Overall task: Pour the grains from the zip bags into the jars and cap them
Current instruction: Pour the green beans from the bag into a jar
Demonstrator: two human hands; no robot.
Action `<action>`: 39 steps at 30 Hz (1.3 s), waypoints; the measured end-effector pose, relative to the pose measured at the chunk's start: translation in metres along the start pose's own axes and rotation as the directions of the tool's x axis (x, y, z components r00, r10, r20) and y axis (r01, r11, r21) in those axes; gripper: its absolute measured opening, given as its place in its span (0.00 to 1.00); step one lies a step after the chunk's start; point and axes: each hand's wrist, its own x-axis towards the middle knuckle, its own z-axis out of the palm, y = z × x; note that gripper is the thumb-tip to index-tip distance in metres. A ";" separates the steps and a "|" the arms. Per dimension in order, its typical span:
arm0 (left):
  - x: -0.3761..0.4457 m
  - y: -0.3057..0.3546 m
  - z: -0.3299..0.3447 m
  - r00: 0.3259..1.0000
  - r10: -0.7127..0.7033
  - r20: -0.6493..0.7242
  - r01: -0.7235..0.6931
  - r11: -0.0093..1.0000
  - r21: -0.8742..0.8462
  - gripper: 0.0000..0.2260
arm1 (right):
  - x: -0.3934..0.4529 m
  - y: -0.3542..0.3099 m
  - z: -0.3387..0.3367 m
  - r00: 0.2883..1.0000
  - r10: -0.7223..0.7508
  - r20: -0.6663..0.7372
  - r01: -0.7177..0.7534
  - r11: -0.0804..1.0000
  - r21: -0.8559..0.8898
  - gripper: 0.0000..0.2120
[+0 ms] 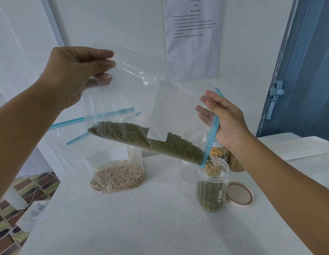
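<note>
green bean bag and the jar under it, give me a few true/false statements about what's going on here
1. The zip bag of green beans is tilted with its blue zip end over the open jar. True.
2. The jar is empty. False: green beans already fill its lower part.
3. The left hand holds the bag's raised bottom end. True.
4. The pink lid is screwed onto the jar. False: it lies on the white table to the right of the jar.
5. The right hand rests flat on the table. False: it holds the bag at its zip end, above the jar.
6. A bag of pale grains lies on the table. True.
</note>
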 end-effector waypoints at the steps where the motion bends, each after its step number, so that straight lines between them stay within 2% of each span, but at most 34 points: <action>1: 0.000 0.000 0.000 1.000 -0.001 0.001 0.001 1.000 0.001 0.10 | 0.000 -0.001 0.000 1.000 -0.002 -0.001 0.002 1.000 0.000 0.12; 39: 0.000 0.007 0.007 1.000 0.000 0.011 0.000 1.000 0.017 0.11 | -0.002 -0.002 -0.003 1.000 -0.006 -0.018 0.006 1.000 0.011 0.13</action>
